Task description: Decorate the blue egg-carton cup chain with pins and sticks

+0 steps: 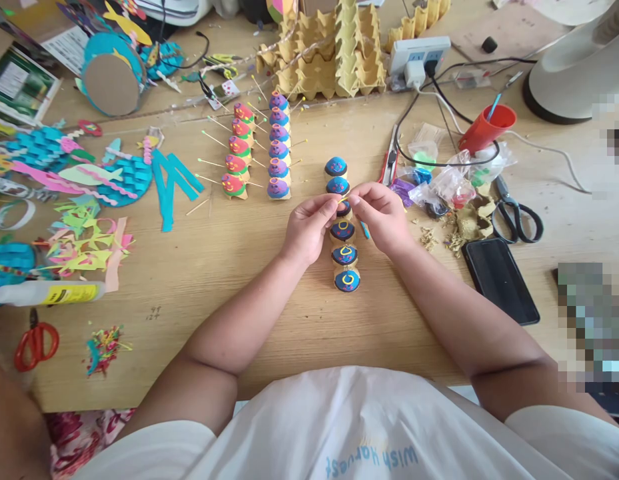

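My left hand [312,227] and my right hand [382,217] meet fingertip to fingertip, pinching a thin yellow clay strip [343,199] between them. Right below lies an egg-carton caterpillar [345,255], a row of bumps covered in blue clay with small pink dots. Yellow clay rings sit on its nearer bumps; the two farthest bumps show none. My fingers partly hide a middle bump. Beside my right hand a small blue stick [364,230] lies on the table. Left of my hands stand a purple caterpillar [278,150] and a red-and-green caterpillar [238,153] with sticks poking out.
Clay bags [449,183], black scissors [516,217], a phone [502,280], a red cup [489,127] and a utility knife [389,157] lie right. Egg cartons [334,57] and a power strip [420,53] stand behind. Paper crafts [122,177], a glue bottle [49,293] and red-handled scissors [36,347] are left.
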The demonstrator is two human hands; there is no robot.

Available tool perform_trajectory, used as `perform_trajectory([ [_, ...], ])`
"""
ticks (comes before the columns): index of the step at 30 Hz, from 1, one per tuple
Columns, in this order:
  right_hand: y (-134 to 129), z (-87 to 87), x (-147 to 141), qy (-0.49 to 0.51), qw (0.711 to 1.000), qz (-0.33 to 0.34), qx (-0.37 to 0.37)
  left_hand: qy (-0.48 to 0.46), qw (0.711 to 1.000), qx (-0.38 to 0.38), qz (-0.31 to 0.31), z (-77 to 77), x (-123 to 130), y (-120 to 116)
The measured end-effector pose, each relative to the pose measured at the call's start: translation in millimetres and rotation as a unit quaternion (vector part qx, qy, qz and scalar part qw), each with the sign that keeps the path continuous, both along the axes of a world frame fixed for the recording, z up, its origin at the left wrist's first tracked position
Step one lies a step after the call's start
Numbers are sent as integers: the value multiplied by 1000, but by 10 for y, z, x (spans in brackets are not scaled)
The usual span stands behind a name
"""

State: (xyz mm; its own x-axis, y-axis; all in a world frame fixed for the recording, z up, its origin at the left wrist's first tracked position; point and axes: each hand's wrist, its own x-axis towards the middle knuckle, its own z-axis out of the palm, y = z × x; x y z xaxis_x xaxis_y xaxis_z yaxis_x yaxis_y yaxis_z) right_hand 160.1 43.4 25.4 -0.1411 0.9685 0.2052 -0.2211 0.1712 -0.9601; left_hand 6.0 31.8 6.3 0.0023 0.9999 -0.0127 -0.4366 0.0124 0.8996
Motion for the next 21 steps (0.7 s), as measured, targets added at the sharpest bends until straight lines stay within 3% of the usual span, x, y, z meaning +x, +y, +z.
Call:
perform_trajectory([
  [12, 16, -25, 11, 6, 1000, -9, 4, 12, 999, 31, 39, 40, 27, -24],
  [21, 8, -20, 5, 7, 1000, -9, 8, 94, 985, 99, 101, -4, 34, -64],
])
